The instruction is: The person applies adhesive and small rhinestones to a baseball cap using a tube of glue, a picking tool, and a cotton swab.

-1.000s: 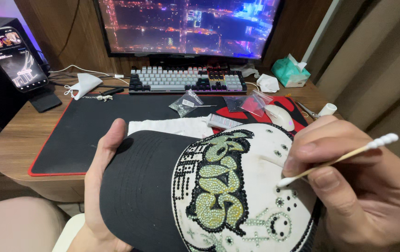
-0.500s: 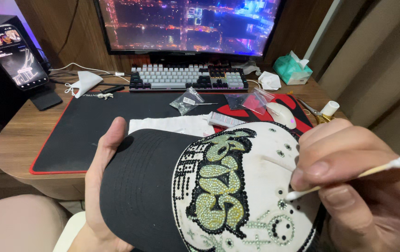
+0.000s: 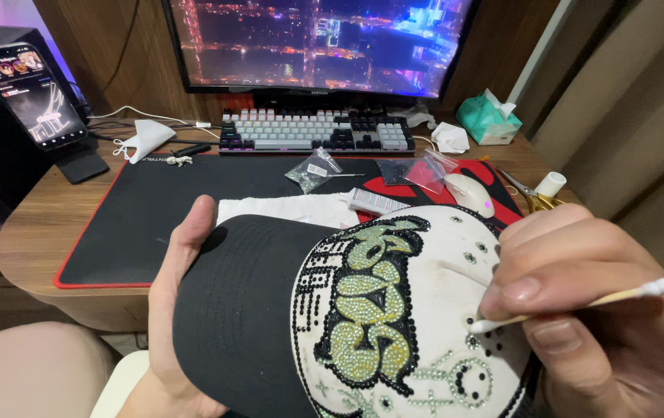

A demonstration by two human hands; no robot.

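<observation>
Both hands as before — left hand (image 3: pixel 181 310) under cap (image 3: pixel 332 310), right hand (image 3: pixel 595 310) grip on swab (image 3: pixel 579 303), tip lower.

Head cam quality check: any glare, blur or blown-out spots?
Head view: monitor bright and saturated against a dim desk; rhinestones on the cap sparkle but stay sharp; right hand up close looks slightly soft; swab tip legible; wide-angle bend at the frame edges.

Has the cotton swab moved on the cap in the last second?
Yes. The cotton swab in the right hand has tilted flatter, its tip sliding rightward on the cap, away from the green lettering.
</observation>
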